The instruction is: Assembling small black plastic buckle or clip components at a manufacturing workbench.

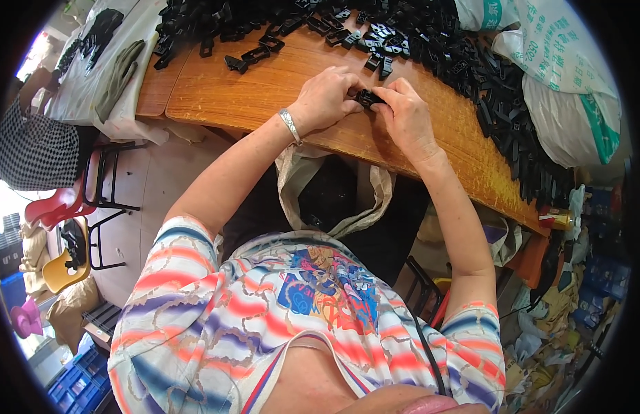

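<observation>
The left hand [327, 98] and right hand [406, 116] pinch a black part [367, 99], partly hidden; the pile [434, 43] beyond runs out of view.

- Black part [366, 99], one: partly covered by the left hand [326, 98] and right hand [404, 114]; detail too small for me.
- Heap of black pieces [447, 55], one: cut off at my top edge.
- Cream bag [287, 185], one: dark opening, contents unclear to me.
</observation>
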The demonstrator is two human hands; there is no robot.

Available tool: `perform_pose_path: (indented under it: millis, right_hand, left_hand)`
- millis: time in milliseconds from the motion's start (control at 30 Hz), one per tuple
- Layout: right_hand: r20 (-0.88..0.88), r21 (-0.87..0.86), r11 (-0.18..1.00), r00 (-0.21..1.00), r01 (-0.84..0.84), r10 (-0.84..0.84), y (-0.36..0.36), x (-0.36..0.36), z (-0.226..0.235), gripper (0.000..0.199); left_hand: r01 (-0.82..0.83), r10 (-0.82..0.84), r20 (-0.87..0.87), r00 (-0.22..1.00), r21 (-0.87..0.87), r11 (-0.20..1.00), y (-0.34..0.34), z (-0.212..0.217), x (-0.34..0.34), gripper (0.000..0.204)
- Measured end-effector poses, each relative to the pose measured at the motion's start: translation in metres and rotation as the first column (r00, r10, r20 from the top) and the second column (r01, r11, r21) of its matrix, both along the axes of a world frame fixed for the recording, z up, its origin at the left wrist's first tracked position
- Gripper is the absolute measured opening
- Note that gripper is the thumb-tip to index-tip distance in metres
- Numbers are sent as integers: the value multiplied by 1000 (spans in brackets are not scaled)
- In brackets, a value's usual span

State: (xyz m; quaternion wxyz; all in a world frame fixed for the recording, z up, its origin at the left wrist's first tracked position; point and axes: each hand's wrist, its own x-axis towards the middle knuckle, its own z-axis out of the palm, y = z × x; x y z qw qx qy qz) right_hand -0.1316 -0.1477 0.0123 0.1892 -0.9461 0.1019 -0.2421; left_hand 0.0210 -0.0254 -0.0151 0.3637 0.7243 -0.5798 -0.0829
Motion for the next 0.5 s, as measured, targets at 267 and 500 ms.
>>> perform_pose_path:
  millis: [267,500]
  right_hand:
    - [-174,-461,883,985,-83,2,14,-5,-11,25]
    - [-139,-145,989,990,-27,7,33,-25,-7,35]
  left_hand:
    - [8,-8,8,1000,-2,1000,0,2,2,24]
    - [320,-294,-156,943,179,930,-10,19,31,23]
